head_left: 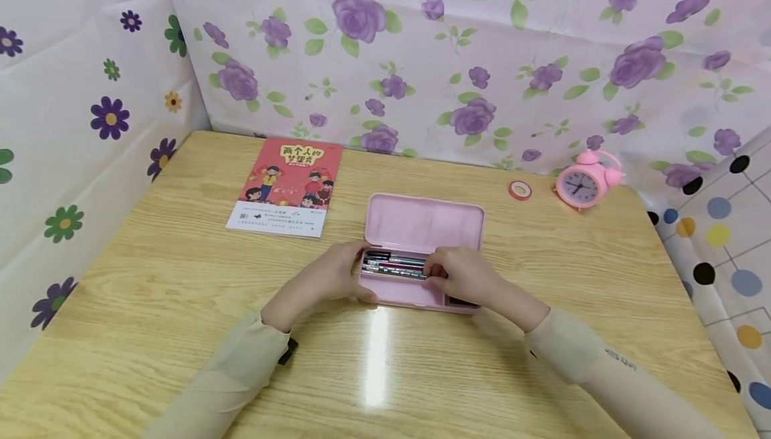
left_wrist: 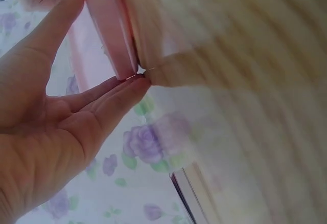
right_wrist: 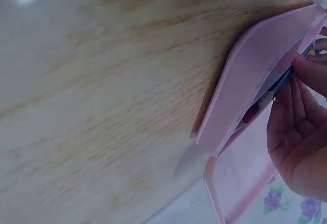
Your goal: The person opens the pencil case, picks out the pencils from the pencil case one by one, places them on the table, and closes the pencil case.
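Note:
An open pink pencil case (head_left: 400,290) lies on the table with its lid (head_left: 424,221) tipped back. Several pencils and pens (head_left: 391,266) lie side by side in its rear compartment. My left hand (head_left: 336,273) holds the case's left end, thumb at the front edge and fingers at the rear; the left wrist view shows this grip on the pink wall (left_wrist: 110,29). Reaching into the case from the right, my right hand (head_left: 462,274) pinches a dark pencil (right_wrist: 282,82) between thumb and fingers. A black item (head_left: 460,302) shows partly below that hand, in the front right corner.
A red and white book (head_left: 283,188) lies at the back left of the wooden table (head_left: 181,265). At the back right are a roll of tape (head_left: 520,190) and a pink alarm clock (head_left: 581,185). Flowered cloth (head_left: 421,57) hangs behind the table.

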Motion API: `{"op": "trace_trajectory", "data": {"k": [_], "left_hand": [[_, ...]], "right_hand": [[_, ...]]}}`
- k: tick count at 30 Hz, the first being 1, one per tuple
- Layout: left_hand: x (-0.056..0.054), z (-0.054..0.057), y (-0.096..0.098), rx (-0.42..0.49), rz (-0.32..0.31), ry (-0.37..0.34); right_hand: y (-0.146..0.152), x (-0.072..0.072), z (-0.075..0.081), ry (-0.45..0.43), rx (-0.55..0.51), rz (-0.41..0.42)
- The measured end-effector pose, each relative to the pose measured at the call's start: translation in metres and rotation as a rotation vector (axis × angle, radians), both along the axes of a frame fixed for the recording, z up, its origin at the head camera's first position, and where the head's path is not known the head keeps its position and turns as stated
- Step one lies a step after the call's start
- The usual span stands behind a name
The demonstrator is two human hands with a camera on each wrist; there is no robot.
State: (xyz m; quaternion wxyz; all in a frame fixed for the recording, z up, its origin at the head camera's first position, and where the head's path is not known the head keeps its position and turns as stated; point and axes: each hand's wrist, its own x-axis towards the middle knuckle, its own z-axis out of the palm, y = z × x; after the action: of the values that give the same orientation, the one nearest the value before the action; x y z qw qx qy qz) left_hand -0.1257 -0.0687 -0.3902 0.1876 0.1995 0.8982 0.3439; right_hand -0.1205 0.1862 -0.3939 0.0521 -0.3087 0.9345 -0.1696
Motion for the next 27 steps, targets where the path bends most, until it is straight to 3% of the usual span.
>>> {"op": "trace_trajectory", "data": {"k": [11, 19, 27], "left_hand": [[-0.001, 0.003, 0.002, 0.004, -0.012, -0.003], [-0.003, 0.005, 0.003, -0.018, -0.032, 0.0], [-0.002, 0.004, 0.002, -0.026, -0.043, 0.009]], "right_hand": [[0.014, 0.006, 0.006, 0.054, -0.053, 0.055], [0.048, 0.02, 0.02, 0.07, -0.062, -0.066], [0.09, 0.042, 0.016, 0.101, -0.03, -0.168]]}}
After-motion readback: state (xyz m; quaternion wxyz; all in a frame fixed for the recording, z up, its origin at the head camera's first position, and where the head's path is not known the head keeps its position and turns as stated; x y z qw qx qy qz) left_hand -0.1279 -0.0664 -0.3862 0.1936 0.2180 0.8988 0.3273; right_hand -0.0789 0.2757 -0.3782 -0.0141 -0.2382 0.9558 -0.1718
